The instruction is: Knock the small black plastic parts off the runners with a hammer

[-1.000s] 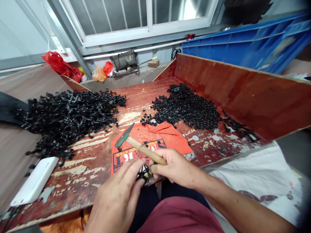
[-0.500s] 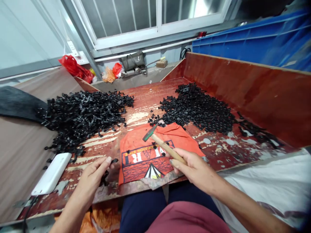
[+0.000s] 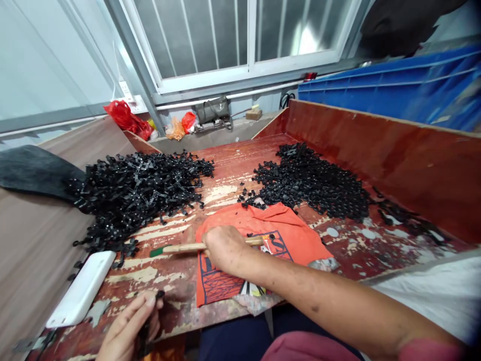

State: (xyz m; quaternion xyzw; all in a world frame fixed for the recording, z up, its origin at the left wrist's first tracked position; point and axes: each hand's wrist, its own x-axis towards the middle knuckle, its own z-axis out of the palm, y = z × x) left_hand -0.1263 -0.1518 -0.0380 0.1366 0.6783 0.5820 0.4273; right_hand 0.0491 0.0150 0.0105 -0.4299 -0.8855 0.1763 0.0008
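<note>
My right hand (image 3: 227, 250) is wrapped round the wooden handle of a hammer (image 3: 184, 247). The hammer lies level across the front of the work surface, its green head pointing left and the handle's end showing right of my fist. Below my fist spreads an orange printed cloth (image 3: 248, 218), with a few small black bits on it. At the lower left, my left hand (image 3: 130, 326) pinches a small black plastic part (image 3: 160, 294) between thumb and fingers. More dark material shows under that palm, partly hidden.
Piles of black plastic parts lie at the left (image 3: 139, 185) and right (image 3: 311, 185) of the worn red table (image 3: 240, 158). A white phone-like object (image 3: 81, 291) rests at the left edge. Wooden side boards (image 3: 383, 145) and a blue crate (image 3: 376, 85) bound the right.
My right hand has swung left over the cloth with the hammer, whose head now points left beyond the cloth. My left hand has moved down toward the front edge, still pinching a black part.
</note>
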